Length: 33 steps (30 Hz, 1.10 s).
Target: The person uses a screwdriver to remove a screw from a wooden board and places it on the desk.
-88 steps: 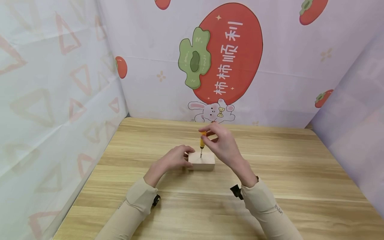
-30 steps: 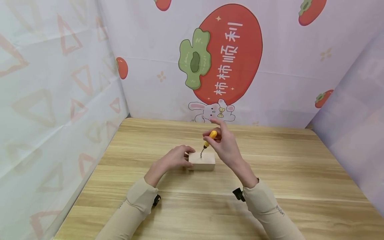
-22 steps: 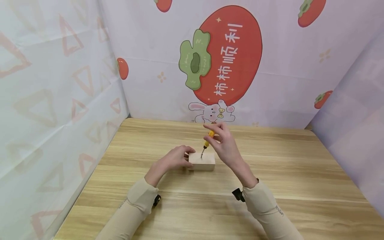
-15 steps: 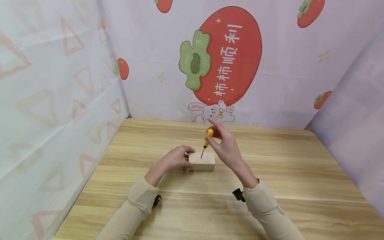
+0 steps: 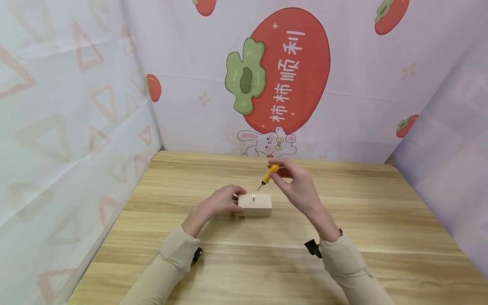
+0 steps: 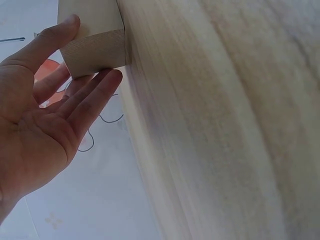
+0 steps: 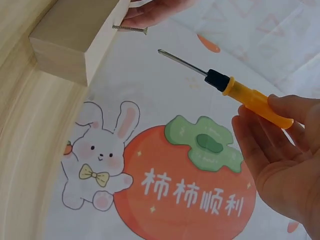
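Note:
A pale wooden block (image 5: 254,211) lies on the table, with a screw (image 7: 131,29) standing part-way out of its top face. My left hand (image 5: 221,201) grips the block's left end, thumb on the near side and fingers on the far side, as the left wrist view shows. In my right hand (image 5: 299,184) is a small screwdriver (image 7: 247,96) with a yellow handle and black collar, pinched between thumb and fingers. Its shaft slants down to the left, and the tip is apart from the screw head, a little above and to its right.
The wood-grain table (image 5: 244,262) runs back to a hanging cloth (image 5: 194,114) printed with a persimmon and a rabbit. More printed cloth (image 5: 57,178) walls off the left side, and another sheet (image 5: 450,127) the right.
The screwdriver tip, at the screw in the earlier head frames, has come off it. My right hand has moved right with the screwdriver. The left hand stays on the block.

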Each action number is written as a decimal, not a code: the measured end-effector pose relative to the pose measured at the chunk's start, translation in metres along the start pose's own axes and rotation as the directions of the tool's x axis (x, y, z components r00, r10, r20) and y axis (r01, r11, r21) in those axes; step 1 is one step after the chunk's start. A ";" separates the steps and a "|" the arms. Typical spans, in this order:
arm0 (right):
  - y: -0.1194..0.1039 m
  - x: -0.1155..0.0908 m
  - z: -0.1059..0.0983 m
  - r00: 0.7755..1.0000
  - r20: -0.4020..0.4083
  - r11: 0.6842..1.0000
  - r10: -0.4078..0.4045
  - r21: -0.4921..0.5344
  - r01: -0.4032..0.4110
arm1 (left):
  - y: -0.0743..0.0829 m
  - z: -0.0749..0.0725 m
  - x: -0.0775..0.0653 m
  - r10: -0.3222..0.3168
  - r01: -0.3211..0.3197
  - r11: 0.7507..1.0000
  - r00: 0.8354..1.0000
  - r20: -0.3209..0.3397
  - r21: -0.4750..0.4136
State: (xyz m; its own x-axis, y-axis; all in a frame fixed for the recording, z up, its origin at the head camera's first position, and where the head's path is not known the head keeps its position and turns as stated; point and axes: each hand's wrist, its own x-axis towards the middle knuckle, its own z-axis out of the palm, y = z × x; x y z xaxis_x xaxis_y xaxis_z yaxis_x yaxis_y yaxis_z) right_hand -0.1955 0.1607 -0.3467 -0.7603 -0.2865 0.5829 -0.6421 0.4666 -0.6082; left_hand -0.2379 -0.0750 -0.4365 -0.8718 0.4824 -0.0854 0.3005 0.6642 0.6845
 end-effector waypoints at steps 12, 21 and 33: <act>0.020 -0.010 -0.014 1.000 -0.005 0.994 0.002 -0.113 -0.003 | 0.001 -0.003 -0.001 0.076 -0.078 0.996 0.996 0.039 0.037; 0.035 -0.015 -0.018 1.000 0.010 0.986 0.022 -0.163 -0.020 | 0.009 -0.006 0.003 0.171 -0.170 0.981 0.985 0.007 0.093; 0.055 -0.026 -0.017 0.998 0.010 0.977 0.058 -0.204 -0.054 | 0.018 -0.001 0.010 0.254 -0.245 0.955 0.967 -0.034 0.169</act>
State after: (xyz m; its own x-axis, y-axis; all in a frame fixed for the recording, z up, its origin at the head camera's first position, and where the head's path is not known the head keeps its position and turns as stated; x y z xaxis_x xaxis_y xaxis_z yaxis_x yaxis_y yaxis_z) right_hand -0.2090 0.2084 -0.3863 -0.7970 -0.2674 0.5416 -0.5663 0.6427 -0.5160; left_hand -0.2418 -0.0583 -0.4240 -0.7796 0.6155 0.1156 0.5655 0.6127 0.5521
